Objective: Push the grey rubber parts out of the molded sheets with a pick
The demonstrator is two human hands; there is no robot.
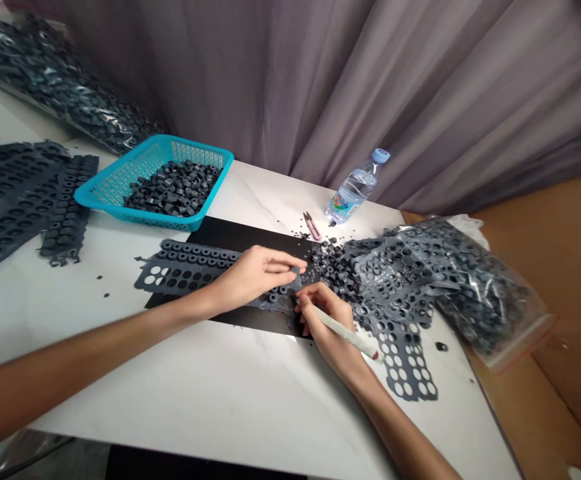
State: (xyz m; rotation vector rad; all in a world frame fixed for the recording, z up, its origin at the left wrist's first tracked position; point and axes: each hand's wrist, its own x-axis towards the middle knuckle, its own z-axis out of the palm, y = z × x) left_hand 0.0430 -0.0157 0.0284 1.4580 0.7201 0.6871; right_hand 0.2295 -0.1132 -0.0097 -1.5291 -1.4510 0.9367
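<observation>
A dark grey rubber sheet (183, 267) studded with small rings and punched holes lies on a black mat (243, 235) on the white table. My left hand (255, 273) rests on the sheet's right part, with thumb and fingers pinched together over the rings. My right hand (327, 320) is closed round a white pen-like tool (350, 335), its tip down at the sheet's near edge. A heap of loose dark rings (333, 263) lies just right of both hands.
A turquoise basket (120, 183) holds several rings at the back. Punched rubber sheets (400, 293) and a clear bag of scraps (490, 300) pile up on the right. More sheets (15, 197) lie at left. A water bottle (355, 188) and small pink snips (313, 227) sit behind.
</observation>
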